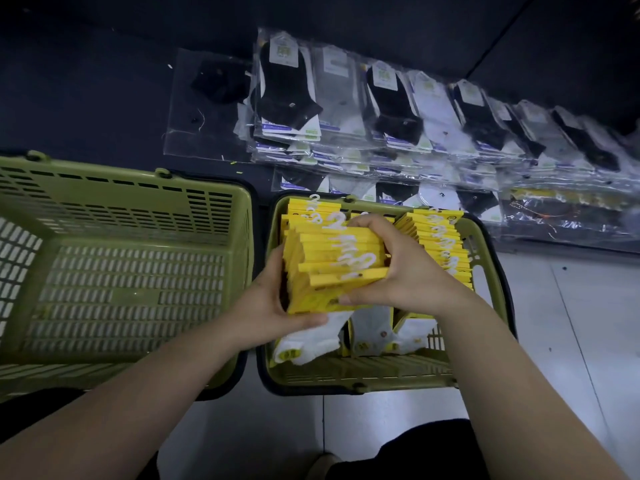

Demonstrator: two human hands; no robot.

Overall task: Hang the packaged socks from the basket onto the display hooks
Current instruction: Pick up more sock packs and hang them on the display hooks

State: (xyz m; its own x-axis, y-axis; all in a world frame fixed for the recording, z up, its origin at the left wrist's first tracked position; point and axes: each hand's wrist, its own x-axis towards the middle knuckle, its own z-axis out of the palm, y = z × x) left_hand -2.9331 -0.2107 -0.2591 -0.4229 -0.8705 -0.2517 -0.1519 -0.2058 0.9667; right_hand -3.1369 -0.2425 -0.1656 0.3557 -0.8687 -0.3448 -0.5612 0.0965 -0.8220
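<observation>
- At centre right, on the pale tiled floor (571,323), stands an olive-green slotted plastic basket with a black rim (363,375); it contains the socks of the task.
- Over the middle of this basket, a thick bundle of sock packs with yellow card headers and white plastic hangers (339,268) is held between both hands. It is tilted, with the hangers facing upward. Whether it rests on the packs beneath cannot be told.
- Left hand (266,306): it grips the left side of the bundle, with the fingers close together and curled round the left face and under the near lower edge.
- Right hand (405,271): it grips the right side of the bundle. The fingers (363,221) are pressed together and curled over the far edge, and the thumb presses on the near edge.
- Along the right wall of the same basket, a second row of yellow-headed sock packs (440,237) stands on edge, just beside the right hand.
- Toward the near wall, below the bundle, lie the white sock toes (311,337) of the packs.
- To the left, just beside the first basket, stands a second olive-green slotted plastic basket (138,271), its perforated bottom in view.
- Beyond both baskets, on a dark floor covering (104,81), overlapping rows of clear plastic bags of black, white and grey socks (398,109) lie flat.
</observation>
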